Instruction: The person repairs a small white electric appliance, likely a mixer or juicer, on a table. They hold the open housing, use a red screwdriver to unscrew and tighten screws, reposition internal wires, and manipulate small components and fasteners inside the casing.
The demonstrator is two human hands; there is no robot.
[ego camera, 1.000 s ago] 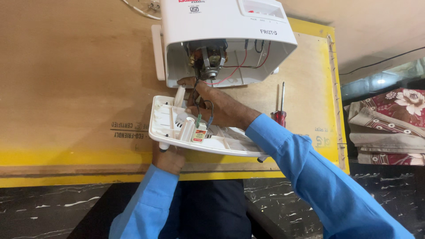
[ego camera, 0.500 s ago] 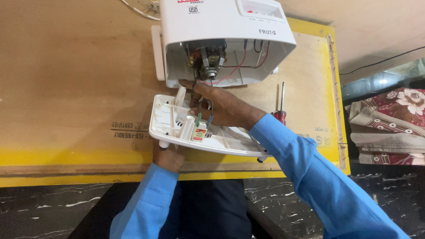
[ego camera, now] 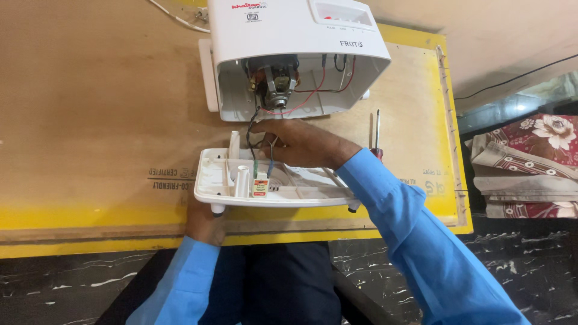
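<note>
One white appliance housing lies open side toward the person on a plywood tabletop, and inside its cavity sits one motor with red and black wires running from it. One white base cover, turned inside up, is held just below the housing, tied to it by a few thin wires.

Two hands are at work, both in blue sleeves. The left hand grips the cover from beneath at its near left corner, fingers closed on the rim; most of the palm is hidden under the plastic. The right hand rests over the cover's far edge, its fingers pinched narrow on the dark wires between cover and housing, though the exact grip on them is hard to make out. One small red-and-white component stands upright inside the cover beside one white post.

One red-handled screwdriver lies on the tabletop to the right of the housing, apart from both hands. Folded patterned cloths are stacked off the tabletop's right edge.

Compared with a second ago, the right hand has drawn slightly away from the motor toward the cover; the left hand and cover have kept their place.
</note>
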